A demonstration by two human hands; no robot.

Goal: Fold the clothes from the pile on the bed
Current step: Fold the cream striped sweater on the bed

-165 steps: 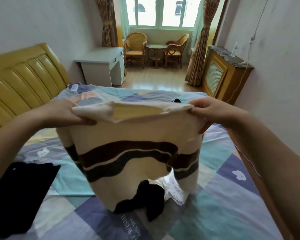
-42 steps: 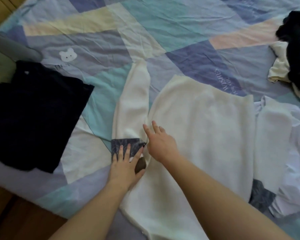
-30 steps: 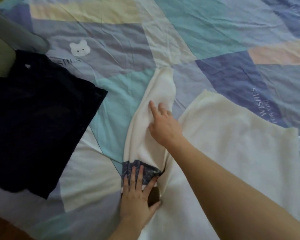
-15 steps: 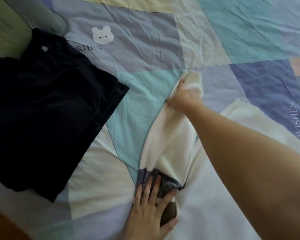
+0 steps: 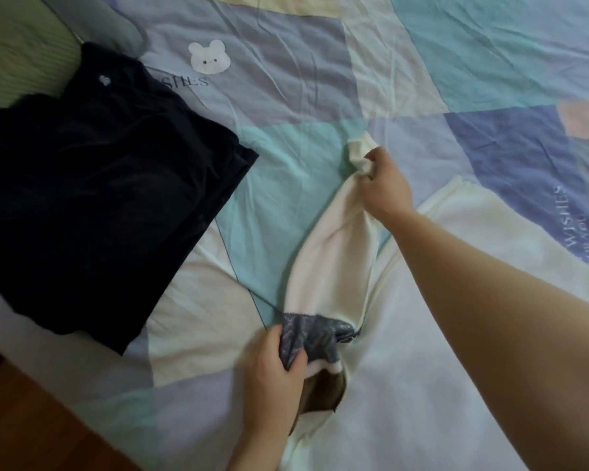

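- my right hand [image 5: 385,185] is bunched round the cuff of the cream sweater [image 5: 439,351] sleeve
- left hand [image 5: 276,372] pinches its dark stripe
- folded black top [image 5: 92,195] sits left of the sweater

Two bare forearms reach into the head view from the lower edge, with no sleeve, cuff, watch, ring or glove showing on either. The left hand [image 5: 275,375] is seen from the back with a narrow wrist below it. The right hand [image 5: 385,185] ends a long forearm that looms broad near the camera. Its fingers [image 5: 371,163] show short, plain nails.
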